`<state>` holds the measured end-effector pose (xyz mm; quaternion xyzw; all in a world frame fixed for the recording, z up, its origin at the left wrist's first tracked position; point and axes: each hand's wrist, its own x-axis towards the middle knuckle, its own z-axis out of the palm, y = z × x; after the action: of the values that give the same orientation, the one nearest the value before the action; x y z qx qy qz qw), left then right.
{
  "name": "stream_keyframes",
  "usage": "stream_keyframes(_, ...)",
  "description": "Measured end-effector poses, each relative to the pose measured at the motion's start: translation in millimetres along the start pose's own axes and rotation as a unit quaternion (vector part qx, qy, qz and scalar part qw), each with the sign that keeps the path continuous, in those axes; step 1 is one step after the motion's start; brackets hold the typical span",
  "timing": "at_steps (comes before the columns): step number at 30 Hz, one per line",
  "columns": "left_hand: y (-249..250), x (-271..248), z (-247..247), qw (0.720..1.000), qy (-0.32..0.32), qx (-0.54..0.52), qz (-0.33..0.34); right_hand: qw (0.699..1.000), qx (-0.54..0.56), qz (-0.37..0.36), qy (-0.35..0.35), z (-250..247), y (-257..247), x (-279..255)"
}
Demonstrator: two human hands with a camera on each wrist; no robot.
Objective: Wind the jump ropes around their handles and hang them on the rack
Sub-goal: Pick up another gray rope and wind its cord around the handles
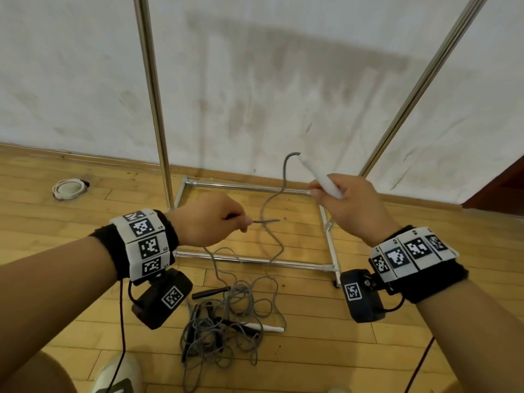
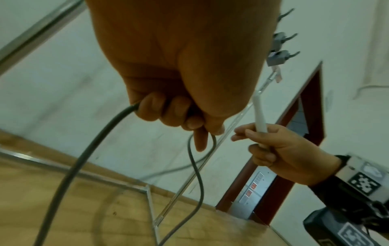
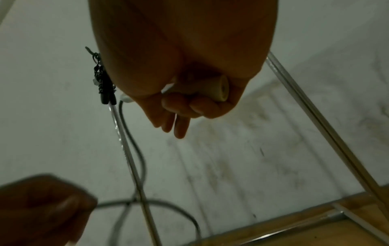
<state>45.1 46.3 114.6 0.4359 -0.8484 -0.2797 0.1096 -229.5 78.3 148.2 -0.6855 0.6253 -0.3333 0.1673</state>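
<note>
Behind the wooden floor (image 1: 85, 321) stands a stained white wall, with the steel rack (image 1: 153, 109) rising in front of it and a tangle of jump ropes (image 1: 226, 327) heaped on the boards just below my wrists. My right hand (image 1: 354, 205) is curled round a white handle (image 1: 320, 177), tip tilted up, while my left hand (image 1: 209, 219) pinches the grey rope (image 1: 272, 199) that sags slack between them. To wind well, I judge I should take up that slack first, then lay tight, neighbouring turns along the handle, feeding cord steadily through my left fingers (image 2: 170, 113) so the floor tangle doesn't snag.
</note>
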Motion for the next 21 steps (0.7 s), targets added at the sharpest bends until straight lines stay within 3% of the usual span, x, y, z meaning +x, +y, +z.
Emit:
stream_keyframes(5,31.5,0.8,-12.2,0.995,0.068,0.0,0.077,0.991,0.074,-0.059,-0.096,31.7,-19.9,-11.3)
stream_keyframes(10,38.0,-1.1,-21.0,0.982,0.14,-0.095,0.08,0.988,0.111,-0.075,-0.074,36.1,-35.9,-8.4)
stream_keyframes(14,26.5,-2.3,-15.6,0.987,0.099,-0.102,0.077,0.992,0.085,-0.083,-0.052,33.4,-38.2,-3.6)
stream_keyframes(21,-10.3,-1.1,-4.2,0.996,-0.035,-0.077,-0.001,0.993,0.071,-0.055,0.079,7.1,-30.5,12.7)
